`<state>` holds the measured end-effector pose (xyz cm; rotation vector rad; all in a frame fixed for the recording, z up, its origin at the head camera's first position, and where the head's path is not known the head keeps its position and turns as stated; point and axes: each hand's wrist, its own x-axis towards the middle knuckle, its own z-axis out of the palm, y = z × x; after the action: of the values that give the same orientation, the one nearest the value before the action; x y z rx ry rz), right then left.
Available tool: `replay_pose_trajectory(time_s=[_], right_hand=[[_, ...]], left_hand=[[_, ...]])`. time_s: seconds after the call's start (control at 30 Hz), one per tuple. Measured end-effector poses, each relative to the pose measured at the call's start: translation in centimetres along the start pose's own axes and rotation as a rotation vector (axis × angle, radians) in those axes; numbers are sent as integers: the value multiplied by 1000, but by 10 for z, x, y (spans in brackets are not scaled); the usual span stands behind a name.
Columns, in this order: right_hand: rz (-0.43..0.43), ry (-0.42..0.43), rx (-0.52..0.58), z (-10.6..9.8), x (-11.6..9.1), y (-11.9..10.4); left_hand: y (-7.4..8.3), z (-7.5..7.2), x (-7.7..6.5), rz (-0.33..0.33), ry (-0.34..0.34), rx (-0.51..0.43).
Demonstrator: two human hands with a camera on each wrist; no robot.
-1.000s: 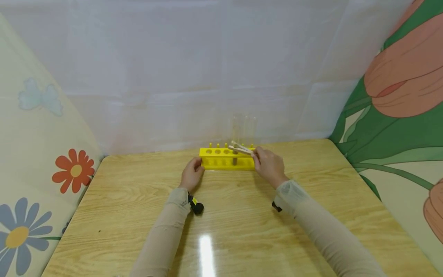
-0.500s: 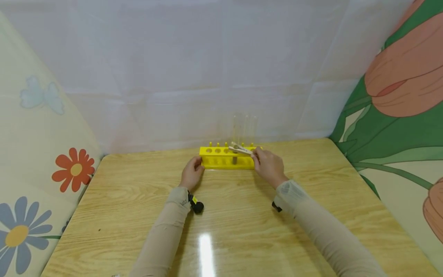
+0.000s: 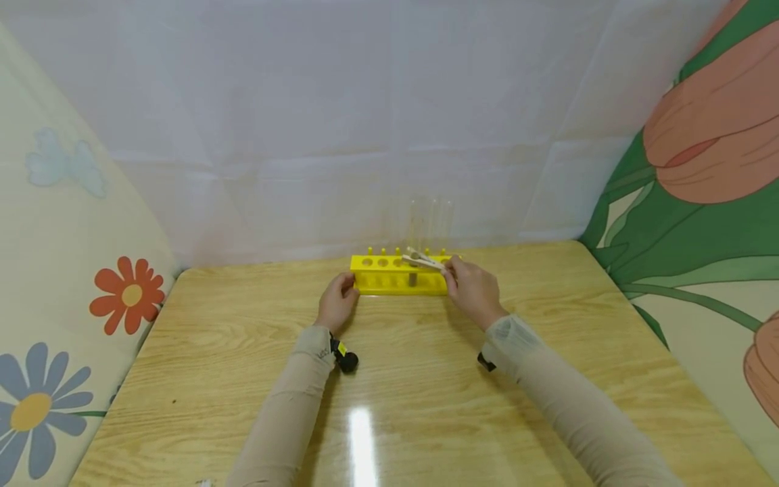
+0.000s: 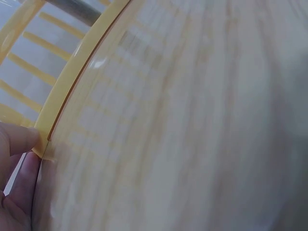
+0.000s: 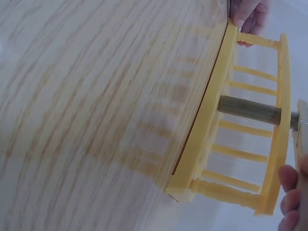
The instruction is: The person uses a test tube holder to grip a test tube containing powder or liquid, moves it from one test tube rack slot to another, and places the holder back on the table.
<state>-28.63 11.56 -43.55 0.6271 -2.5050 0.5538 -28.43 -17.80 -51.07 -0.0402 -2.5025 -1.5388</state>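
Note:
A yellow test tube rack [image 3: 383, 291] stands on the table near the back wall. My left hand [image 3: 337, 302] grips its left end; in the left wrist view the thumb and fingers [image 4: 17, 137] pinch the corner of the base. With my right hand [image 3: 475, 291] I hold a wooden test tube holder [image 3: 429, 262], tilted down to the right. Its jaws are at a test tube with dark contents [image 3: 413, 279], which stands in a middle hole. The right wrist view shows this tube [image 5: 250, 109] reaching down to the rack base, with the holder [image 5: 302, 130] close above the top rail.
Clear glass tubes [image 3: 434, 220] rise behind the holder at the rack's right half. Short yellow pegs [image 3: 383, 251] line the rack's back. A white cloth wall [image 3: 274, 135] stands behind the wooden table [image 3: 414, 392], with flower-printed panels on both sides.

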Motion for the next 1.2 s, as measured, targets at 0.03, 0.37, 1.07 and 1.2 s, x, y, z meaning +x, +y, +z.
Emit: replay_pose_trajectory(time_s=[0.03, 0.37, 1.07, 1.2], right_hand=[[6, -6, 2, 0, 0, 0], [23, -32, 27, -1, 1, -2], [45, -42, 27, -1, 1, -4], [38, -26, 27, -2, 1, -4]], left_hand=[[0, 0, 0, -1, -1, 2], [0, 0, 2, -22, -7, -25], [0, 0, 1, -33, -5, -18], [1, -1, 1, -35, -9, -16]])
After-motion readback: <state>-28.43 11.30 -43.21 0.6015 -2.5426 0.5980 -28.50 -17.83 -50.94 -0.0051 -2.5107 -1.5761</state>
